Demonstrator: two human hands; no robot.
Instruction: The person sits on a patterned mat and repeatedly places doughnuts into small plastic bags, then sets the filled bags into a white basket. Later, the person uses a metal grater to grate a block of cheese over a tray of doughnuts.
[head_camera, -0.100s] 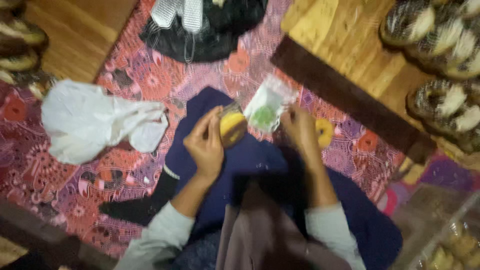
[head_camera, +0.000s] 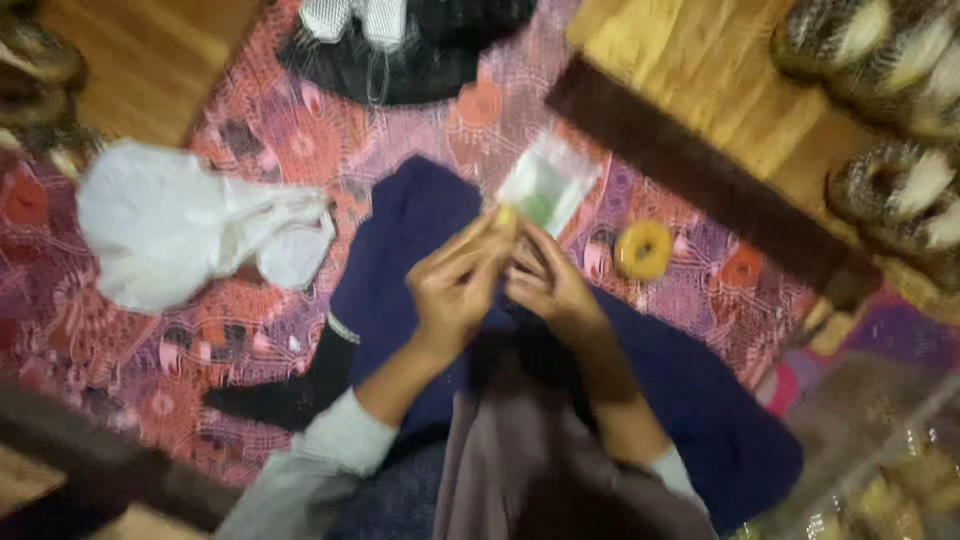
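Note:
My left hand (head_camera: 455, 285) and my right hand (head_camera: 545, 280) meet close together over my dark blue trouser legs (head_camera: 420, 225). Between the fingertips a small yellow object (head_camera: 506, 216) shows; the picture is blurred and I cannot tell its kind. Just beyond the fingers lies a small clear plastic packet (head_camera: 548, 183) with something green inside. A yellow ring-shaped roll (head_camera: 644, 250) lies on the patterned pink rug (head_camera: 250, 130) to the right of my right hand.
A crumpled white plastic bag (head_camera: 185, 230) lies on the rug at the left. A black mesh bag (head_camera: 400, 50) sits at the top. Several woven ring-shaped pieces (head_camera: 890, 180) rest on the wooden floor at the right. A black sock (head_camera: 290, 390) shows lower left.
My hands have come closer together; the yellow object is now mostly covered by the fingers. The view has shifted slightly.

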